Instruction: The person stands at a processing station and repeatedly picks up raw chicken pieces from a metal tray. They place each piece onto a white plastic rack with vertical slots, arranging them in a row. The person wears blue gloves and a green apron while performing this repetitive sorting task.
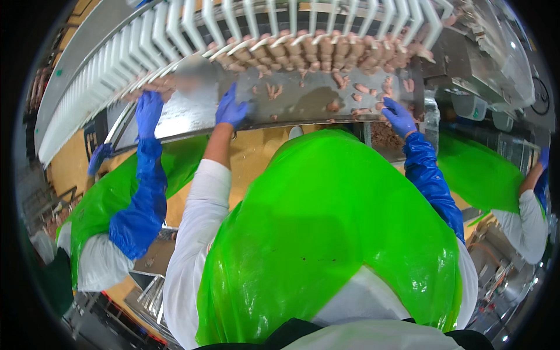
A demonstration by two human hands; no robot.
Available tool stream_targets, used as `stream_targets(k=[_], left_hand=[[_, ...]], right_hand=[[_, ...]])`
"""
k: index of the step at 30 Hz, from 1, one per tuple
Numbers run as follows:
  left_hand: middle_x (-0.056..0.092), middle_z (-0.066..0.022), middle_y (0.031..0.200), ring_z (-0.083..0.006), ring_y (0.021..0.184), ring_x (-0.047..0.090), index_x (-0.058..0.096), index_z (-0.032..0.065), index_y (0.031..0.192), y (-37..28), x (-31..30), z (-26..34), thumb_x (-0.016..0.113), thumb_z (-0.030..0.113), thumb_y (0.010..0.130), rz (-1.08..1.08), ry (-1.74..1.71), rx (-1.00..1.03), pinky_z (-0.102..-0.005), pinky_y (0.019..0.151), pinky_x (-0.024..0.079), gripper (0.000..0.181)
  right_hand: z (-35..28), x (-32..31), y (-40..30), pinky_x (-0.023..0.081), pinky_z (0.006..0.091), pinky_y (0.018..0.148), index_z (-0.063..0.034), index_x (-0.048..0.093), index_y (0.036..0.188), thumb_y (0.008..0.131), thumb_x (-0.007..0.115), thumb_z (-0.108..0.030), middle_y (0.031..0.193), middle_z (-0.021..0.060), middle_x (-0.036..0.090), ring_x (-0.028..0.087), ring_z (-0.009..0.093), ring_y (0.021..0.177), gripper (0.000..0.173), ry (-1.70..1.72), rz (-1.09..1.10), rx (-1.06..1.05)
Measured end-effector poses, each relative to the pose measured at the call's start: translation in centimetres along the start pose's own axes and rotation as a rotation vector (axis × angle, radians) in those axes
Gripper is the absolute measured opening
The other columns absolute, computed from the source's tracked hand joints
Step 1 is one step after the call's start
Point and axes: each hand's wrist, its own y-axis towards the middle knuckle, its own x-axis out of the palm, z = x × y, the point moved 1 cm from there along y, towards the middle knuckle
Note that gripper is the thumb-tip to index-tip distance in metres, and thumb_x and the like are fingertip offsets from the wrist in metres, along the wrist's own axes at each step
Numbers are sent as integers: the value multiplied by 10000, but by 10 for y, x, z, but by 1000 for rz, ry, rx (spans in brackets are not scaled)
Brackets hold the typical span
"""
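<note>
My left hand (231, 107), in a violet-blue glove, is over the front part of a metal tray (288, 107). Its thumb stands apart from the fingers, and nothing shows in it. Towards the tray's right end, my right hand (398, 117), gloved alike, has its fingertips beside loose pale pink sausage pieces (361, 88). Whether it pinches one is unclear. More short links lie scattered on the metal between my hands. Along the tray's far side, rows of linked sausages (310, 52) hang from white hooks (271, 19).
A co-worker's gloved hand (148, 111) reaches up to the hooks at left. Another person's arm (527, 183) shows at far right. Below the tray's right front edge sits a bin of ground-looking meat (387, 135). Metal machinery (472, 65) stands beyond the tray's right end.
</note>
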Motion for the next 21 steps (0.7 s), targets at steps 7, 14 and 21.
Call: stream_targets(k=[7,14,21], left_hand=[[550,-246,1304,-401,1181,552,439,90,1389,19,33,0,645,394,795,-207,137,-467,-462,1002,440,698],[526,-219,1362,-368,1273,487,470,83,1405,45,106,107,580,354,857,-397,-92,226,-432,1057,401,621],[498,-216,1402,-371,1291,476,474,78,1404,48,82,102,561,354,880,-468,31,35,-422,1070,392,599]], right_hand=[[19,-1,-38,456,339,990,-86,502,1394,910,674,-295,1272,161,603,593,233,1135,555,80,15,66],[33,-13,-36,459,337,990,-77,509,1386,926,652,-253,1298,139,593,585,225,1157,513,119,58,112],[-2,-75,1,454,362,995,-78,490,1400,888,695,-181,1296,135,571,552,245,1195,562,112,502,-164]])
